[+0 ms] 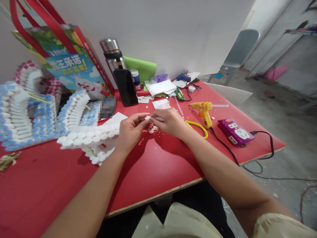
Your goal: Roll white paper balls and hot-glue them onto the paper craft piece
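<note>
My left hand (132, 130) and my right hand (170, 120) meet above the middle of the red table. A small white round piece (148, 118) is pinched in my left fingertips. My right fingers are closed around a slim whitish stick-like thing (158, 118), whose tip is at the round piece; its exact kind is unclear. Several white round pieces (152, 130) and tiny white crumbs lie below my fingers. Beside my left wrist stands a white structure (86, 138) of many round pieces, partly hidden by the forearm.
Blue-and-white structures (44, 115) stand at the left before a shopping bag (71, 62). A phone (125, 87) leans by a steel flask (111, 53). On the right are a yellow glue gun (204, 112), a purple power socket (235, 132) and cords. Paper scraps (160, 87) lie behind.
</note>
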Demonstrator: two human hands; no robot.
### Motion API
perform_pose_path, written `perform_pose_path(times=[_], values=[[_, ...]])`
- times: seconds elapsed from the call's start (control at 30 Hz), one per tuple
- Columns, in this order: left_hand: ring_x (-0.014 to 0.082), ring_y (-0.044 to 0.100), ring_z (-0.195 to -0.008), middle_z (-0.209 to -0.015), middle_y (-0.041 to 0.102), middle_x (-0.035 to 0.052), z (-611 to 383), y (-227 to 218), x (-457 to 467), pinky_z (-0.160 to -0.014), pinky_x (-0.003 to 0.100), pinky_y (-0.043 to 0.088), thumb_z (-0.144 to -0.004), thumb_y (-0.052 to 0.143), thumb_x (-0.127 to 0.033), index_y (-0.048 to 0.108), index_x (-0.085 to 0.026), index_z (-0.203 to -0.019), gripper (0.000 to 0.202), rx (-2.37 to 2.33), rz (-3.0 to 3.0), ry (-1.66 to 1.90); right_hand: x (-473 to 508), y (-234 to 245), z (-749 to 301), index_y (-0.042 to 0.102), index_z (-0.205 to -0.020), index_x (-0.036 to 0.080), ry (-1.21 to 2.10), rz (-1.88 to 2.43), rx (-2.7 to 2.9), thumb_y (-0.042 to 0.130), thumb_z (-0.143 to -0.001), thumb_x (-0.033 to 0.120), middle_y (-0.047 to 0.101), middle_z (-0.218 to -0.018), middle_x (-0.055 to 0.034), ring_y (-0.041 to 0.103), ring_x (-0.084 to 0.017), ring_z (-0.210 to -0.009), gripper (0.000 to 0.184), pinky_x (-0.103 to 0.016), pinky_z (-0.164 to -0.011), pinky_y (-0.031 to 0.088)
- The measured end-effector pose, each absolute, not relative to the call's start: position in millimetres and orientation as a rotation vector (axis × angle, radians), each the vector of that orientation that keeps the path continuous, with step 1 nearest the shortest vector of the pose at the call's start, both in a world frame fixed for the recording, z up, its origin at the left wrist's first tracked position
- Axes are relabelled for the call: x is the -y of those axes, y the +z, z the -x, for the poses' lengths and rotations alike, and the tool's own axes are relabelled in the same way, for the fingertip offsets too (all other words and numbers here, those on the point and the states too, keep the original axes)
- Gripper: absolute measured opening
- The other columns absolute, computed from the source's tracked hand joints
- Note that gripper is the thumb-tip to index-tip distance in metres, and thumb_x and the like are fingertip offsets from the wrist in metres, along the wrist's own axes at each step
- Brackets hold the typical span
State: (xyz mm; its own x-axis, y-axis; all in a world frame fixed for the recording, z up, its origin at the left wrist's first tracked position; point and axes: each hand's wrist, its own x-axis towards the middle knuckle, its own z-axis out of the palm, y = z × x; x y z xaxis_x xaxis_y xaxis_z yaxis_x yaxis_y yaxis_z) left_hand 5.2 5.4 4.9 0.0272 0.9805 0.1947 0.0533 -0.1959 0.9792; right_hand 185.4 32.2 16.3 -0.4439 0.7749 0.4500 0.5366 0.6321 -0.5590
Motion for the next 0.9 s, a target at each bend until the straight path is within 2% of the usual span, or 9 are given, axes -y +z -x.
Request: perform_pose_path(times=[0.17,0.33,0.57,0.7,0.8,0.9], values=[[0.0192,0.071,-0.068,-0.08,0.075,0.0068,-5.6,6.5,-4.6,-0.069,0.037,0.063,-0.08,0.077,-0.039,0.077,-0.014,-0.101,0.032,-1.138,-1.446,1.274,-31.7,15.2,-184.5,0.07,-0.086,0.016,0.448,1.05,2.166,0.056,-0.091,0.026,0.066,-0.071,-0.0034,0.055,-0.015,-0.066,0.018,-0.026,-0.064,0.036],[0.0172,0.07,-0.065,-0.074,0.074,0.0044,-6.5,5.0,-2.7,-0.067,0.031,0.061,-0.081,0.075,-0.033,0.075,-0.015,-0.095,0.023,-1.16,-1.456,1.302,-28.9,17.8,-183.2,0.07,-0.088,0.017,0.54,1.068,2.17,0.056,-0.092,0.024,0.071,-0.075,-0.0052,0.06,-0.016,-0.068,0.017,-0.026,-0.066,0.039],[0.0151,0.068,-0.061,-0.07,0.073,0.0019,-6.1,2.2,-2.0,-0.063,0.027,0.059,-0.076,0.077,-0.029,0.076,-0.016,-0.087,0.017,-1.246,-1.502,1.358,-27.0,20.8,-185.9,0.069,-0.089,0.017,0.752,0.996,2.138,0.054,-0.096,0.026,0.071,-0.068,-0.0036,0.065,-0.016,-0.063,0.019,-0.025,-0.063,0.043],[0.0157,0.069,-0.066,-0.085,0.075,0.003,-6.0,2.0,-1.5,-0.068,0.03,0.061,-0.075,0.078,-0.03,0.079,-0.019,-0.093,0.021,-1.195,-1.522,1.4,-26.3,20.1,-186.2,0.069,-0.087,0.018,0.851,0.963,2.072,0.056,-0.096,0.029,0.072,-0.07,-0.0032,0.067,-0.014,-0.06,0.019,-0.025,-0.062,0.047],[0.0155,0.07,-0.068,-0.092,0.076,0.0038,-4.7,3.9,-2.2,-0.071,0.031,0.061,-0.077,0.077,-0.03,0.08,-0.021,-0.096,0.022,-1.217,-1.578,1.422,-27.7,21.7,-183.9,0.067,-0.083,0.017,1.045,0.921,1.939,0.06,-0.094,0.035,0.073,-0.072,-0.0043,0.069,-0.015,-0.061,0.022,-0.025,-0.063,0.052],[0.0161,0.07,-0.069,-0.084,0.077,0.003,-3.0,5.2,-4.4,-0.072,0.03,0.06,-0.078,0.076,-0.03,0.08,-0.022,-0.097,0.021,-1.303,-1.623,1.422,-34.1,23.7,-183.4,0.067,-0.08,0.016,1.445,0.913,1.613,0.057,-0.094,0.053,0.073,-0.074,-0.0075,0.071,-0.018,-0.059,0.041,-0.029,-0.061,0.058]])
